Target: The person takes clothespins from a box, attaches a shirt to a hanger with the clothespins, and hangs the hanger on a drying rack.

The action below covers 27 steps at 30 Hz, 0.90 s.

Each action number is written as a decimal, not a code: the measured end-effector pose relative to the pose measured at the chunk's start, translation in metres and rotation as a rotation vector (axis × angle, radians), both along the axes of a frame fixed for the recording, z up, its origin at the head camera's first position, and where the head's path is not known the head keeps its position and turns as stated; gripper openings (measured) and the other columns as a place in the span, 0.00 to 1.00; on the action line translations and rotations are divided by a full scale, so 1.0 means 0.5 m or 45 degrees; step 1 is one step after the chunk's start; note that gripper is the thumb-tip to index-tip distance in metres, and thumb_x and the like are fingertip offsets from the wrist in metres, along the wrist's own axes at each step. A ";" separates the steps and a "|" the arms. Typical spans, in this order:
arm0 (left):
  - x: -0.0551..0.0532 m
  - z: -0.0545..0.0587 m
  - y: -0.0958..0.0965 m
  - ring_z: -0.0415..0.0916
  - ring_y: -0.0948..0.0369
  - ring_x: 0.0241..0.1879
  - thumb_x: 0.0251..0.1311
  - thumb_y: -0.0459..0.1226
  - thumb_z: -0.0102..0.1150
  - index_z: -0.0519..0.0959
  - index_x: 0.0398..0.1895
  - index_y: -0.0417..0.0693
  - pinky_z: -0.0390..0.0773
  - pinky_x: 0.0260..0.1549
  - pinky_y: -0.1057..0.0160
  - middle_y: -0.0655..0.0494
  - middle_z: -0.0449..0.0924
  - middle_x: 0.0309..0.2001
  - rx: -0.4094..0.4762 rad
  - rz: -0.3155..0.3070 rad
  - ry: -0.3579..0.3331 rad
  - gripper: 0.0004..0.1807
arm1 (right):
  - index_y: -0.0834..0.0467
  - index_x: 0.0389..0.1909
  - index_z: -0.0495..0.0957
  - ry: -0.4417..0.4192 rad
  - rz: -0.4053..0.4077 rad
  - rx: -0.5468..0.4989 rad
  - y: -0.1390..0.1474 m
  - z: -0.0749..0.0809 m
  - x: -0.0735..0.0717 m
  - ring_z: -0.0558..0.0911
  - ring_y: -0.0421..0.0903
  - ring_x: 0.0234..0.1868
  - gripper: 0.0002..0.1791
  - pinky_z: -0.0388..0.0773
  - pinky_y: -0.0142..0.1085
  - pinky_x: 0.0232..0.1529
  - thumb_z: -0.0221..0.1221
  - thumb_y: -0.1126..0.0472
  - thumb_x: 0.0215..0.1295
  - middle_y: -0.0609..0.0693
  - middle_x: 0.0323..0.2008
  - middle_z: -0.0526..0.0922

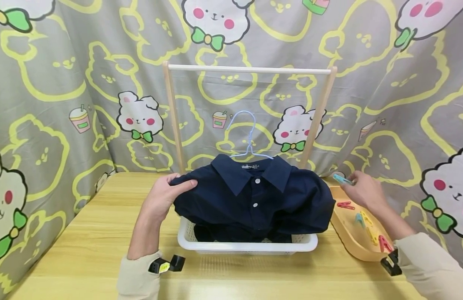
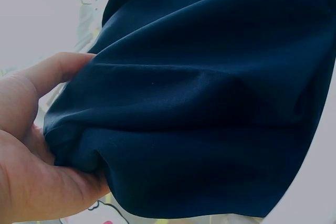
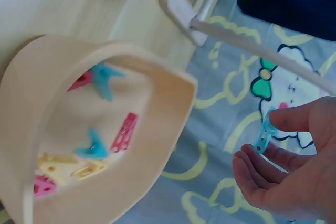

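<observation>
A dark navy shirt (image 1: pixel 231 196) with a collar and white buttons is on a pale blue hanger (image 1: pixel 250 137), whose hook stands up above the collar. My left hand (image 1: pixel 165 193) grips the shirt's shoulder at the left, thumb on top of the cloth; the left wrist view shows the fabric (image 2: pixel 199 98) bunched between thumb and fingers. Over the far end of the orange bin, my right hand (image 1: pixel 364 189) pinches a light blue clothespin (image 3: pixel 266 132) between thumb and fingers, apart from the shirt.
Beneath the shirt sits a white basket (image 1: pixel 250 246) with dark cloth inside. An orange bin (image 1: pixel 351 246) at the right holds several red, yellow and blue clothespins. A wooden rack with a white rod (image 1: pixel 250 69) rises behind the shirt, before a patterned curtain (image 1: pixel 216 54).
</observation>
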<state>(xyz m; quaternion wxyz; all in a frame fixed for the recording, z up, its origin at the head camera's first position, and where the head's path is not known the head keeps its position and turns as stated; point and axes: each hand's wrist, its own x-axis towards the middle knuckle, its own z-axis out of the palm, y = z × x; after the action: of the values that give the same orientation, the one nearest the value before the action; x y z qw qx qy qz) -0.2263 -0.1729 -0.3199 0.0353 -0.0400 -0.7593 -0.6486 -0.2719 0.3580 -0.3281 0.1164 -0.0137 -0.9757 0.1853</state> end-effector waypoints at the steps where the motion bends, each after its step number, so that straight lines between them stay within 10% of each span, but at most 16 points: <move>1: 0.000 0.000 0.000 0.75 0.55 0.34 0.60 0.43 0.71 0.69 0.20 0.49 0.73 0.38 0.61 0.61 0.65 0.19 -0.002 0.003 -0.003 0.20 | 0.71 0.49 0.74 0.020 0.002 -0.017 -0.007 0.004 0.001 0.80 0.64 0.36 0.24 0.70 0.42 0.29 0.56 0.51 0.70 0.71 0.40 0.82; 27: 0.003 0.002 -0.001 0.72 0.54 0.33 0.60 0.43 0.71 0.66 0.20 0.49 0.71 0.34 0.61 0.60 0.62 0.19 -0.015 -0.001 -0.014 0.22 | 0.66 0.54 0.81 0.513 0.121 -0.213 -0.160 0.130 0.050 0.81 0.62 0.43 0.25 0.66 0.56 0.49 0.52 0.48 0.77 0.67 0.41 0.85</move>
<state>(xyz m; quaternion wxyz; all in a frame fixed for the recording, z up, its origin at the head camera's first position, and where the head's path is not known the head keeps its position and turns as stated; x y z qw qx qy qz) -0.2248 -0.1734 -0.3189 0.0306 -0.0370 -0.7633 -0.6443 -0.2471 0.2779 -0.2629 0.2988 0.0600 -0.9134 0.2700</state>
